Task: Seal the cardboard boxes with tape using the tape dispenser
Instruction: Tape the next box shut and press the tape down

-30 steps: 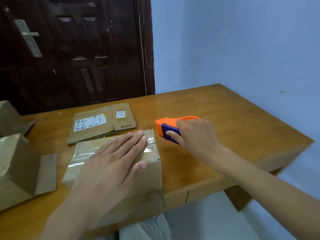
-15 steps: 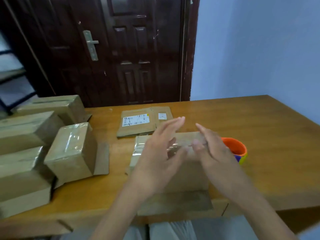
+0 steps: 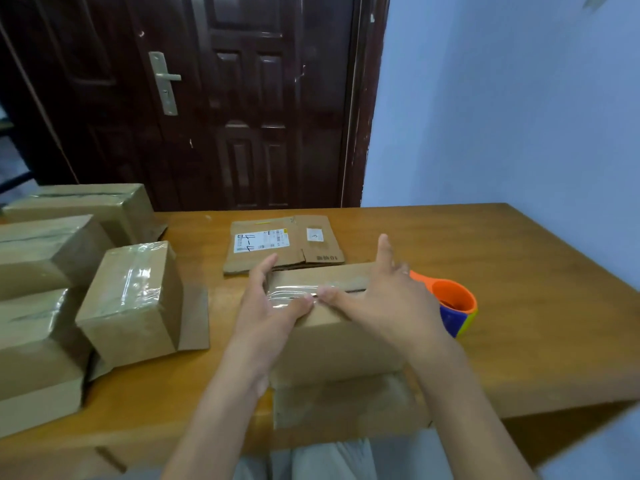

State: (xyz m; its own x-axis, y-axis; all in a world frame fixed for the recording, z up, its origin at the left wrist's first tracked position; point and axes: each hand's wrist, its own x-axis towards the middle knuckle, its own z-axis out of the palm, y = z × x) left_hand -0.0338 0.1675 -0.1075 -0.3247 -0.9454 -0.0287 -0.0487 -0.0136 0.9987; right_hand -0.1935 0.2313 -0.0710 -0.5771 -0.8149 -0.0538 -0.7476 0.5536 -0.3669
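Tape (image 3: 294, 295) already runs across the top of the box (image 3: 332, 327) at the near edge of the bench (image 3: 519, 258), and both hands are on it. The left hand (image 3: 273, 313) has its fingers straight along the box's left end with the thumb pressing the tape flat; the right hand (image 3: 377, 303) is spread over the right part of the top, thumb meeting the left one at the seam. Neither grip pinches anything; both press with open fingers. The dispenser (image 3: 450, 306), orange and blue, sits on the bench just beside the box, behind the right wrist.

Risks from here, as a judgement: the tape looks wrinkled, so uneven rubbing could trap creases and leave the flap seam partly unstuck. The box overhangs a loose flap at the bench edge, so a hard push toward the body could slide it off. A sweeping right forearm could knock the dispenser away. Other taped boxes (image 3: 131, 303) crowd the left.
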